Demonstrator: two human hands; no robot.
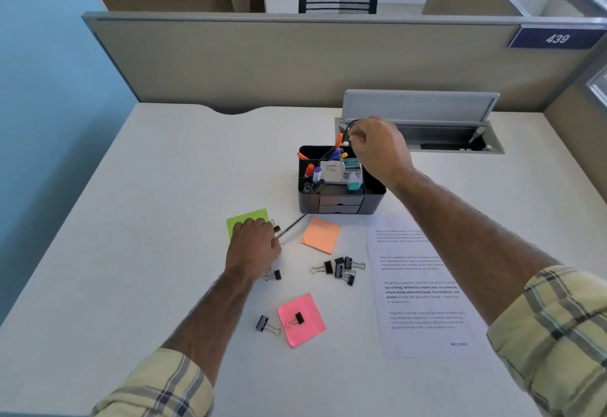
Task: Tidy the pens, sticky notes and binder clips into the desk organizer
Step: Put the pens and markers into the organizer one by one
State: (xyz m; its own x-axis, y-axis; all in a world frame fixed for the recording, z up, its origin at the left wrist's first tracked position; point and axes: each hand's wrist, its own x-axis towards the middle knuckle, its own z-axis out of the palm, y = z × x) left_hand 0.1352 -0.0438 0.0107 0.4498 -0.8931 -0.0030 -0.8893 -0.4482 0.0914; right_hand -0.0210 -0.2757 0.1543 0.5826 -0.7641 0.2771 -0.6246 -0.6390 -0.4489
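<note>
The black desk organizer [341, 201] stands mid-desk with several pens [335, 153] in its back compartments. My right hand [377, 150] hovers over its back right corner, fingers pinched on a pen whose orange end [339, 139] sticks out. My left hand [254, 249] rests on the green sticky notes [244, 217] and grips a silver pen [292, 226] that points toward the organizer. An orange sticky pad [321, 235] and a pink pad [301, 319] with a binder clip [295, 319] on it lie on the desk. Several loose binder clips [341, 270] lie between them.
A printed paper sheet [423, 288] lies right of the clips. Behind the organizer an open cable tray [427, 135] with a raised lid is set into the desk. A grey partition [295, 61] closes the back. Single clips lie at the desk's left of centre [267, 324] [274, 275].
</note>
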